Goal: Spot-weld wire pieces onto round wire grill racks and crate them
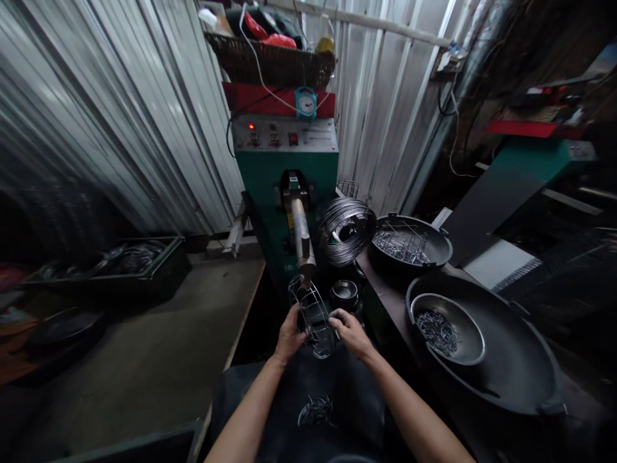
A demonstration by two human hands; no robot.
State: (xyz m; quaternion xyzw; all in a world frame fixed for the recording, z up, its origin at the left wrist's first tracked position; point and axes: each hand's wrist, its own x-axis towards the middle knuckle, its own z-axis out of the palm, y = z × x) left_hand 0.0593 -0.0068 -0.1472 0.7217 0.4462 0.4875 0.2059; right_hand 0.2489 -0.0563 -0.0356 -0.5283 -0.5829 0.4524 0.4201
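A rounded cage of thin metal wire is between my hands, under the tip of a machine's thick metal arm. My left hand is closed on the cage's left side, thumb across the wires. On the opposite side, my right hand has its fingers pinched together at the cage's edge; whether a small wire piece is also between them cannot be made out. Below, a small heap of short bent wires lies on the dark cloth over my lap.
The green machine stands ahead, with a coil of wire and a small metal bowl beside it. To the right are a wide black pan, a steel bowl of wire bits and another pan. A bin stands left.
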